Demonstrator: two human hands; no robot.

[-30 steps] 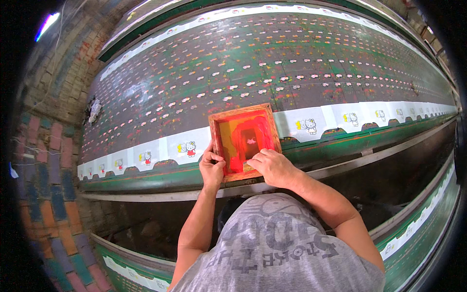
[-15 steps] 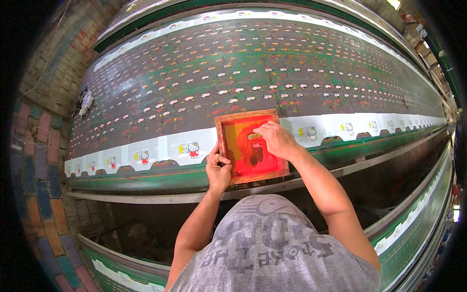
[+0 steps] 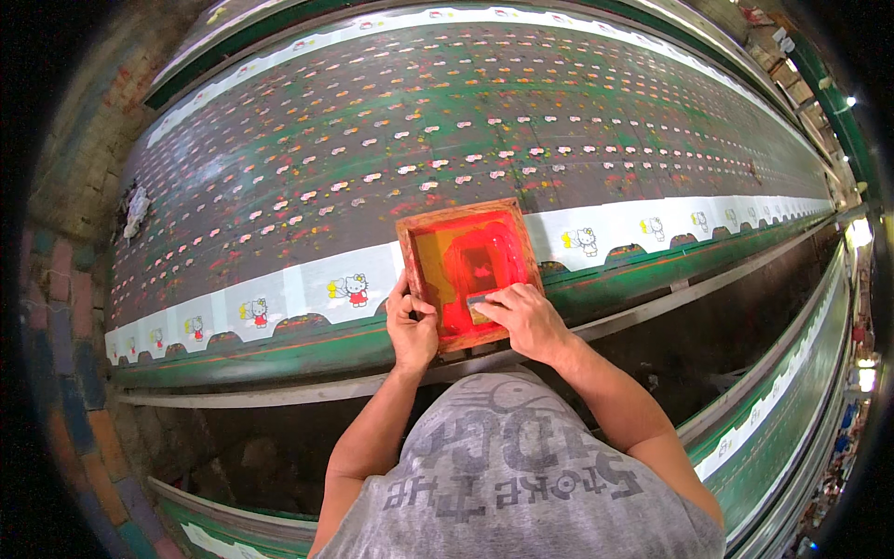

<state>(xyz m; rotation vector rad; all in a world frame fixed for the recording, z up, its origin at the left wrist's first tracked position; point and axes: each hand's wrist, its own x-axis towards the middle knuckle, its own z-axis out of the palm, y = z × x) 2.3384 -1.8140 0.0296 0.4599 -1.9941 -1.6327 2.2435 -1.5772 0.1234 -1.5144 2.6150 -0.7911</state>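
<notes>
A wooden screen-printing frame (image 3: pixel 456 213) lies over the near row of white printed pieces, at the table's front edge. Wet red ink (image 3: pixel 463 270) covers much of its mesh, and a yellowish bare strip shows along the left. My left hand (image 3: pixel 413 328) grips the frame's left side near its lower corner, fingers and thumb closed on the wood. Inside the frame, close to the near end, my right hand (image 3: pixel 531 323) pinches a small squeegee (image 3: pixel 478 304) against the mesh. My fingers partly hide the squeegee.
White pieces (image 3: pixel 307 279) with cartoon cat prints run along the near edge; those left of the frame show red clothing, those right (image 3: pixel 610 228) do not. The long dark table (image 3: pixel 326 158) carries rows of small ink marks. Another green table (image 3: pixel 782 419) stands at lower right.
My right hand has drawn the squeegee from the frame's upper middle down toward its near end. My left hand keeps its hold on the frame. The whole view has shifted slightly.
</notes>
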